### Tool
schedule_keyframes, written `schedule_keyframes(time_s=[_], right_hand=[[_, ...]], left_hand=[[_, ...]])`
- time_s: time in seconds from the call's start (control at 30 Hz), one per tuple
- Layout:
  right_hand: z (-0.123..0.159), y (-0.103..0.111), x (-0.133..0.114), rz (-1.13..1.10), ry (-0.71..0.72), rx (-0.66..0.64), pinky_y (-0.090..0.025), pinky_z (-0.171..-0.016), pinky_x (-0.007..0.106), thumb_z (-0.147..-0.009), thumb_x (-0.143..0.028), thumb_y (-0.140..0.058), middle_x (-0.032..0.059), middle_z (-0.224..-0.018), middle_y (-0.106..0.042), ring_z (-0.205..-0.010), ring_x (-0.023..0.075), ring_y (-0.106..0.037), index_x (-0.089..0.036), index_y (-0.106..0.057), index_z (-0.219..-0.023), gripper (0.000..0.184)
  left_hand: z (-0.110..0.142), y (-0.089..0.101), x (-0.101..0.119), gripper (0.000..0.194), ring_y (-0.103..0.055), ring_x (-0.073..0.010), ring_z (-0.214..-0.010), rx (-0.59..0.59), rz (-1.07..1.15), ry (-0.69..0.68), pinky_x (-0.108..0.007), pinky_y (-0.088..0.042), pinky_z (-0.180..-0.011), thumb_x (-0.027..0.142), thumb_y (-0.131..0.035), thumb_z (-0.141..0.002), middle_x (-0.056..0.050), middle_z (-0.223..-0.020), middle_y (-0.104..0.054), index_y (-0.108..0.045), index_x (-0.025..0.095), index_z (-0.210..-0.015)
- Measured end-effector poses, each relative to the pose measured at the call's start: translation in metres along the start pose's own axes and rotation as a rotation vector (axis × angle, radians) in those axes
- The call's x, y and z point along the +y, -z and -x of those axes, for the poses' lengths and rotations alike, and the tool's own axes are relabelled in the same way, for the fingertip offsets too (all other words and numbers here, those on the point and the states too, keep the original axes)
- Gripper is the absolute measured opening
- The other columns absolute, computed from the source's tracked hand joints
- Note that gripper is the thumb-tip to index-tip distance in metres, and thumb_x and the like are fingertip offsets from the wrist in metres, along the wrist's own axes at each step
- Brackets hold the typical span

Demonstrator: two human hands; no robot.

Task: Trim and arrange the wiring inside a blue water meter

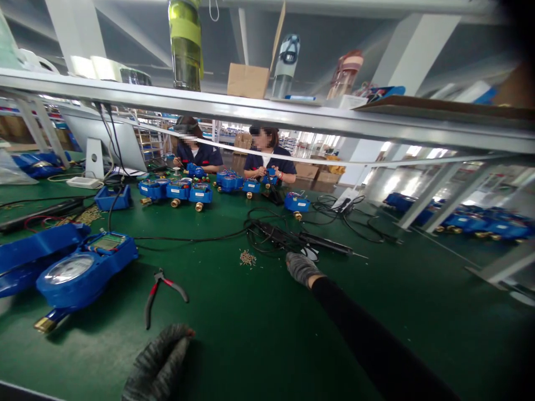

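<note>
Right hand (301, 268), gloved, stretched forward to centre frame on a dark sleeve; fingers curled loosely, gripping nothing visible, resting at near end of black electric screwdriver (309, 240). Screwdriver long axis running left to right, tip pointing toward right of frame, body just above and touching or nearly touching the knuckles; cannot tell which. Small heap of brass screws (247, 258) just left of that hand. Left hand (161, 362), gloved, at bottom centre-left, flat on green mat (259, 334), half open, holding nothing. Red-handled pliers (161, 292) just above it, blue water meter (77, 273) farther left. Right hand clearly nearer the screwdriver; two co-workers seated upper centre
</note>
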State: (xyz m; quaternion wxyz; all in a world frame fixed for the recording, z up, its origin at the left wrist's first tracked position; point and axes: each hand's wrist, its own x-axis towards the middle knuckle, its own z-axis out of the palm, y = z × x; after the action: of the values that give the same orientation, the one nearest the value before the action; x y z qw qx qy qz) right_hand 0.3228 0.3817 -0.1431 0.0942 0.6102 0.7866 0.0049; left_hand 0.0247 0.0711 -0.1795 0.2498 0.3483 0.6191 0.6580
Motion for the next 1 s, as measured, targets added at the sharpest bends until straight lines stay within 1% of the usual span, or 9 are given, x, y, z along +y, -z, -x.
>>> schedule_keyframes(time_s=[0.07, 0.13, 0.17, 0.33, 0.47, 0.6, 0.73, 0.9, 1.0], right_hand=[[-0.002, -0.001, -0.001, 0.002, 0.007, -0.011, -0.051, -0.091, 0.043, -0.103, -0.028, -0.063, 0.0096, -0.11, -0.059, -0.1, 0.0243, -0.059, -0.01, -0.062, -0.113, 0.02], [-0.001, -0.003, -0.003, 0.005, 0.015, -0.007, -0.05, -0.095, 0.045, -0.103, -0.026, -0.064, 0.0111, -0.117, -0.056, -0.106, 0.0262, -0.057, -0.01, -0.061, -0.118, 0.022], [0.0, -0.004, -0.004, 0.006, 0.02, -0.003, -0.049, -0.096, 0.046, -0.102, -0.025, -0.064, 0.0115, -0.119, -0.055, -0.109, 0.027, -0.056, -0.01, -0.06, -0.119, 0.023], [0.003, 0.002, -0.008, -0.024, 0.048, 0.048, -0.049, -0.095, 0.044, -0.102, -0.023, -0.065, 0.0115, -0.118, -0.056, -0.107, 0.0259, -0.056, -0.01, -0.06, -0.119, 0.022], [-0.005, 0.011, -0.014, -0.064, 0.067, 0.084, -0.052, -0.089, 0.041, -0.104, -0.026, -0.06, 0.0083, -0.107, -0.059, -0.097, 0.0229, -0.059, -0.011, -0.061, -0.113, 0.017], [-0.013, 0.014, -0.024, -0.059, 0.037, 0.107, -0.051, -0.091, 0.042, -0.104, -0.027, -0.061, 0.0093, -0.109, -0.058, -0.1, 0.0238, -0.059, -0.01, -0.061, -0.114, 0.019], [-0.013, 0.015, -0.027, -0.042, 0.008, 0.088, -0.051, -0.091, 0.043, -0.104, -0.026, -0.062, 0.0093, -0.107, -0.059, -0.098, 0.0241, -0.06, -0.01, -0.061, -0.115, 0.02], [-0.01, 0.018, -0.029, -0.038, 0.045, 0.041, -0.05, -0.093, 0.043, -0.102, -0.023, -0.064, 0.008, -0.108, -0.06, -0.101, 0.0238, -0.059, -0.012, -0.063, -0.112, 0.015], [-0.008, 0.021, -0.031, -0.032, 0.051, 0.045, -0.05, -0.094, 0.043, -0.102, -0.022, -0.064, 0.008, -0.107, -0.06, -0.101, 0.0237, -0.059, -0.012, -0.064, -0.11, 0.013]], left_hand=[[-0.002, 0.003, -0.004, 0.065, -0.067, -0.0362, -0.11, 0.014, 0.036, 0.081, -0.046, -0.058, -0.094, 0.082, -0.071, -0.046, -0.008, -0.111, -0.076, -0.08, 0.031, -0.086], [-0.005, 0.009, -0.006, 0.054, -0.071, -0.0335, -0.102, 0.016, 0.076, 0.199, -0.046, -0.06, -0.09, 0.074, -0.073, -0.058, -0.007, -0.103, -0.078, -0.079, 0.031, -0.09], [-0.007, 0.011, -0.007, 0.053, -0.072, -0.0329, -0.1, 0.013, 0.091, 0.229, -0.046, -0.061, -0.089, 0.073, -0.073, -0.06, -0.007, -0.1, -0.079, -0.079, 0.03, -0.091], [-0.014, 0.018, -0.01, 0.054, -0.07, -0.0319, -0.106, -0.004, 0.092, 0.16, -0.039, -0.06, -0.092, 0.072, -0.076, -0.056, -0.006, -0.103, -0.078, -0.08, 0.029, -0.087], [-0.015, 0.02, -0.013, 0.053, -0.071, -0.029, -0.106, -0.052, 0.093, 0.21, -0.033, -0.06, -0.09, 0.066, -0.078, -0.06, -0.005, -0.103, -0.078, -0.079, 0.026, -0.094], [-0.013, 0.021, -0.014, 0.052, -0.069, -0.0319, -0.11, -0.034, 0.123, 0.249, -0.039, -0.061, -0.091, 0.061, -0.081, -0.059, -0.006, -0.107, -0.078, -0.078, 0.026, -0.097], [-0.01, 0.02, -0.013, 0.053, -0.068, -0.0334, -0.11, -0.03, 0.149, 0.235, -0.043, -0.057, -0.097, 0.067, -0.079, -0.057, -0.006, -0.108, -0.077, -0.08, 0.028, -0.093], [-0.013, 0.02, -0.008, 0.049, -0.07, -0.0264, -0.107, -0.042, 0.122, 0.286, -0.029, -0.059, -0.091, 0.062, -0.081, -0.059, -0.003, -0.107, -0.078, -0.078, 0.028, -0.095], [-0.015, 0.02, -0.008, 0.049, -0.07, -0.0271, -0.106, -0.046, 0.117, 0.292, -0.029, -0.06, -0.089, 0.058, -0.082, -0.061, -0.004, -0.104, -0.079, -0.077, 0.026, -0.097]])
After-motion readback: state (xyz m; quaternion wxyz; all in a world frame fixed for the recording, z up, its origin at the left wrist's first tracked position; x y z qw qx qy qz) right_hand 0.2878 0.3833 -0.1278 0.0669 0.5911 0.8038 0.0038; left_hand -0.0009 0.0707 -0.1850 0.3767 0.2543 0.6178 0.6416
